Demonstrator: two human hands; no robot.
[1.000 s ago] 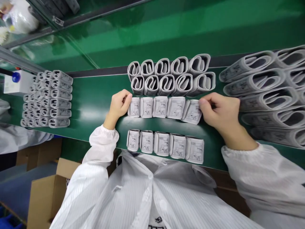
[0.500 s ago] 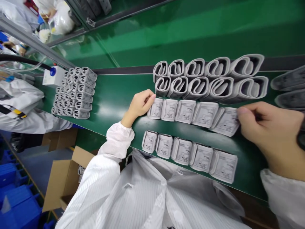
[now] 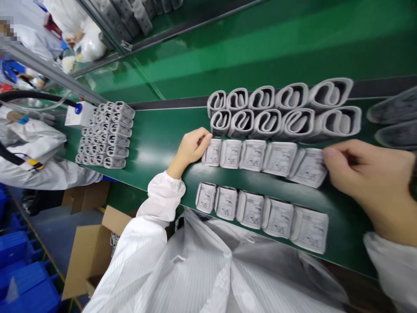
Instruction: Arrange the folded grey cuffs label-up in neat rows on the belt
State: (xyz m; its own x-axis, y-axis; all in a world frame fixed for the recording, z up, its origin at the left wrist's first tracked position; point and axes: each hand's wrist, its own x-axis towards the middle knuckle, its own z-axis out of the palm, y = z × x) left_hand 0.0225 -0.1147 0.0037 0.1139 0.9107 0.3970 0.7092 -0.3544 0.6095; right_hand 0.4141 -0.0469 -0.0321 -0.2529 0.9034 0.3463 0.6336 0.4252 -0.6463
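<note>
A row of several rolled grey cuffs [image 3: 253, 155], which look like blood-pressure cuffs, lies on the green table with printed drawings facing up. My left hand [image 3: 193, 148] is closed, its thumb and finger pinching the left end cuff [image 3: 212, 152]. At the other end, my right hand [image 3: 365, 178] grips the edge of the rightmost cuff [image 3: 309, 168], which sits slightly tilted. A second printed row [image 3: 251, 209] runs along the table's near edge. Behind my hands stand two rows of cuffs on edge [image 3: 265, 123], their S-shaped folds showing.
A block of stacked cuffs [image 3: 106, 134] stands at the left beside a white box [image 3: 80, 114]. More grey cuffs [image 3: 395, 119] lie at the far right. An open cardboard box [image 3: 86, 252] is below the table edge. A person in white [image 3: 35, 148] is at the left.
The view has shifted slightly, so the surroundings at the left sit lower and further right. Both hands stay at the two ends of the same row.
</note>
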